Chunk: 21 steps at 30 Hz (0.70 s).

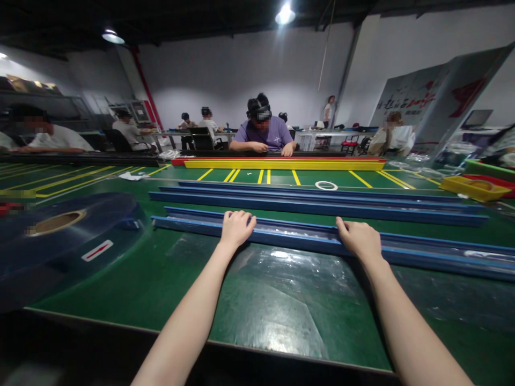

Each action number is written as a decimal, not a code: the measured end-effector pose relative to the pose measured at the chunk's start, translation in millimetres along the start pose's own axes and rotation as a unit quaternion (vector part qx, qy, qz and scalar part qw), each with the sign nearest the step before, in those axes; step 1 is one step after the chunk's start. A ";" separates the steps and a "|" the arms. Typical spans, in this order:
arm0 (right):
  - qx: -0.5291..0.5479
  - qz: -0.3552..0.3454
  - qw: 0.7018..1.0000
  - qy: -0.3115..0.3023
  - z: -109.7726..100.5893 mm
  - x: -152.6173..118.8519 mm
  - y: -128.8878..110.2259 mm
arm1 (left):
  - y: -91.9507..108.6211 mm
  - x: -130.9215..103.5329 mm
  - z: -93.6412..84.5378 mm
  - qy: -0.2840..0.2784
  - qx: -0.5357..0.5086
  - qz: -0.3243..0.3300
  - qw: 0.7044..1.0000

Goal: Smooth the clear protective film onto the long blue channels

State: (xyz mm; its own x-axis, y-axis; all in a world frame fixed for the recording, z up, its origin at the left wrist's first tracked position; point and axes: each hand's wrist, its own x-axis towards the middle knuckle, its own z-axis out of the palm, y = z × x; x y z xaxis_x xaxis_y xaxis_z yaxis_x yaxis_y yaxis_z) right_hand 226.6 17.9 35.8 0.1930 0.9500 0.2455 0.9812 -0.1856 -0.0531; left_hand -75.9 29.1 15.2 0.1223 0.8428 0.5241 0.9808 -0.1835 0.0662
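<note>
A long blue channel point(298, 236) lies across the green table, with clear film inside it. My left hand point(237, 228) is closed over the channel toward its left end, fingers curled over the near wall. Farther right, my right hand point(360, 238) grips the same channel, its fingers bent and partly hidden. Clear plastic film point(281, 289) spreads flat on the table between my forearms. Behind the held channel lie more blue channels point(314, 206), roughly parallel to it.
On the left stands a large film roll point(100, 230). Yellow and red strips point(281, 164) lie at the far edge, before a person in a purple shirt point(263, 136). A white ring point(326, 185) and a yellow tray point(475, 187) are farther back. The table's near edge point(140, 328) shows.
</note>
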 end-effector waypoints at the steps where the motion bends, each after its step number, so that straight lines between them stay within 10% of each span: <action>1: 0.000 0.001 1.000 0.003 0.3 0.0 0.2 | 11.7 0.4 2.1 -0.006 0.003 0.040 0.999; 10: 0.008 -0.026 0.997 0.068 5.9 -0.6 4.8 | 91.7 11.0 18.1 -0.014 -0.028 0.171 0.985; 21: 0.043 -0.207 0.975 0.066 19.8 3.8 0.3 | 28.5 27.9 26.0 0.010 0.007 0.143 0.990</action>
State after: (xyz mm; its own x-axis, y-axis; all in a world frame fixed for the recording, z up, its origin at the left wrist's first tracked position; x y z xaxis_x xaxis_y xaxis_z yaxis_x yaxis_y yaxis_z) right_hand 227.5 26.3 17.6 -0.2145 0.8979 0.3845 0.9724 0.2334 -0.0024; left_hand -40.6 60.5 9.6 0.3915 0.7475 0.5366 0.9090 -0.4047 -0.0994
